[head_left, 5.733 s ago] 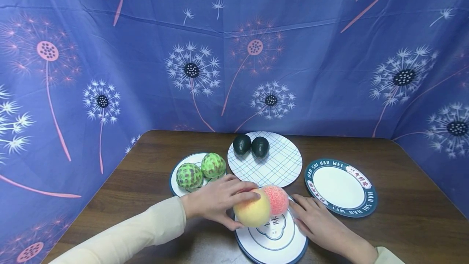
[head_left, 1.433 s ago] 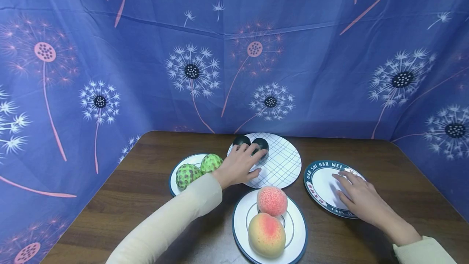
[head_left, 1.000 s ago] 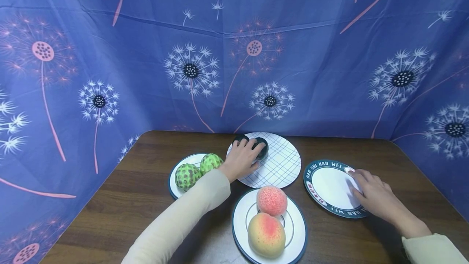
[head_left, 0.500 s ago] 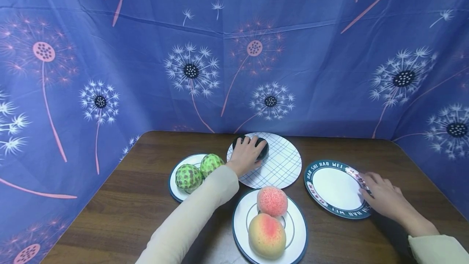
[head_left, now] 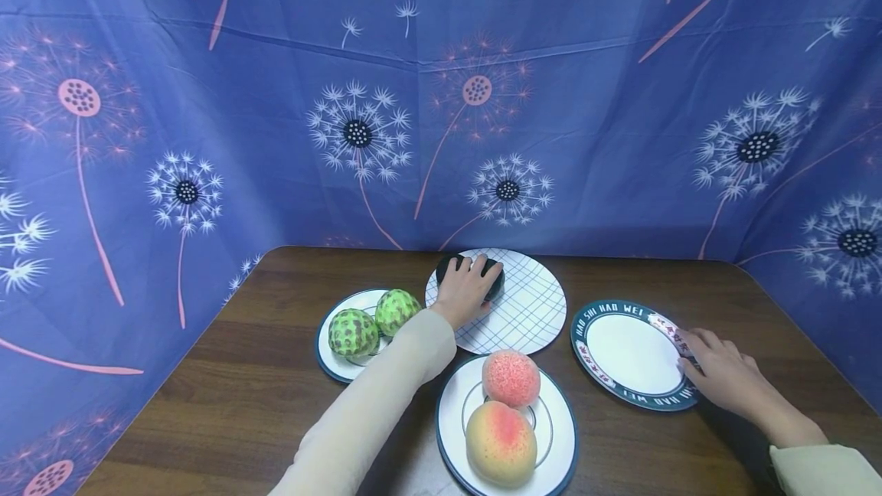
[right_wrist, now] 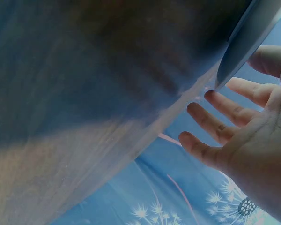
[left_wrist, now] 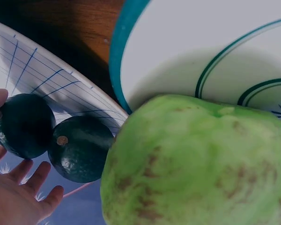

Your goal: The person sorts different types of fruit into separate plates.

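Observation:
My left hand (head_left: pixel 465 295) reaches to the back plate (head_left: pixel 530 312), white with a blue grid. There it grips the right-hand avocado (head_left: pixel 498 286), thumb on one side and fingers curled on the other; the left wrist view shows this avocado (left_wrist: pixel 24 125) between thumb and fingertips. Beside it lies a second dark avocado (left_wrist: pixel 82 149), partly covered by fingers in the head view. My right hand (head_left: pixel 726 375) is at the right edge of a green-rimmed plate (head_left: pixel 594 318). Its thumb and index finger lie by the rim, the other fingers loosely extended, in the right wrist view.
Two green knobbly fruits (head_left: pixel 354 333) sit on a small plate (head_left: pixel 324 350) at left, under my left forearm. The front plate (head_left: pixel 561 435) carries a pink bumpy fruit (head_left: pixel 511 378) and a peach (head_left: pixel 501 442). A blue dandelion-print cloth (head_left: pixel 586 98) hangs behind the wooden table (head_left: pixel 227 389).
Earlier my left hand held the peach over the front plate; the peach now lies there, and that hand has closed round an avocado. My right hand moved from the front plate to the green-rimmed one.

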Action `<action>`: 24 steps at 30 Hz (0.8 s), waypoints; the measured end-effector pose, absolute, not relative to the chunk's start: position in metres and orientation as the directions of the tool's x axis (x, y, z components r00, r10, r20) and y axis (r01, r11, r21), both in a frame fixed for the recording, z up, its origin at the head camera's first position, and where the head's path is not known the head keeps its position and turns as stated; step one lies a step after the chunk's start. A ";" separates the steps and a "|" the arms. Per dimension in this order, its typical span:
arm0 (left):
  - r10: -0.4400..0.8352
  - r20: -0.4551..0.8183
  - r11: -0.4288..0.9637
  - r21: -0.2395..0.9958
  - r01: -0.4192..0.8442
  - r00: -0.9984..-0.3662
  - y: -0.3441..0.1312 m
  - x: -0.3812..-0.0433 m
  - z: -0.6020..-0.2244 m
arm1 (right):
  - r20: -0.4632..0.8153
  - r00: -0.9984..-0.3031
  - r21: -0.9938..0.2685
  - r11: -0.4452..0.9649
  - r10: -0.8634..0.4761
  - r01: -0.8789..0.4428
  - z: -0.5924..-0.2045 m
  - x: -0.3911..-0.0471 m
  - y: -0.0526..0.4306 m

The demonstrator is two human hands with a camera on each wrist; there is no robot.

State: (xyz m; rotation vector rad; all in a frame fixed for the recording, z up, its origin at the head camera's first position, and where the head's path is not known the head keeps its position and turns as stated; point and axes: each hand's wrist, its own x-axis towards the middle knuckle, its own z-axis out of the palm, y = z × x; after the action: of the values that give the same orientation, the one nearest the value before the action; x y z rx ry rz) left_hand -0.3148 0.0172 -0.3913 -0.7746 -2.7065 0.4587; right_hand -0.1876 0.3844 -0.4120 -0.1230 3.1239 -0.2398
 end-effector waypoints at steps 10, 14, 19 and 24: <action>0.534 0.157 0.813 -0.363 0.455 -0.831 0.017 -0.317 -0.395 | 0.012 -0.997 -0.146 0.986 -0.077 -0.078 -0.418 -0.188 0.385; 0.533 0.153 0.815 -0.358 0.456 -0.832 0.017 -0.317 -0.396 | 0.013 -0.997 -0.142 0.987 -0.070 -0.071 -0.420 -0.188 0.387; 0.540 0.167 0.815 -0.349 0.463 -0.825 0.019 -0.314 -0.396 | 0.008 -0.998 -0.134 0.989 -0.066 -0.067 -0.423 -0.189 0.389; 0.544 0.190 0.812 -0.364 0.456 -0.818 0.022 -0.313 -0.398 | 0.016 -0.997 -0.124 0.989 -0.079 -0.080 -0.426 -0.189 0.390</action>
State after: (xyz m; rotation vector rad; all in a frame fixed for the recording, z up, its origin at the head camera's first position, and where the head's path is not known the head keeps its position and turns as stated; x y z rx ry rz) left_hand -0.3135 0.0218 -0.3984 -0.7654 -2.7128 0.4398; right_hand -0.1887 0.3901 -0.4260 -0.1261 3.1439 -0.1964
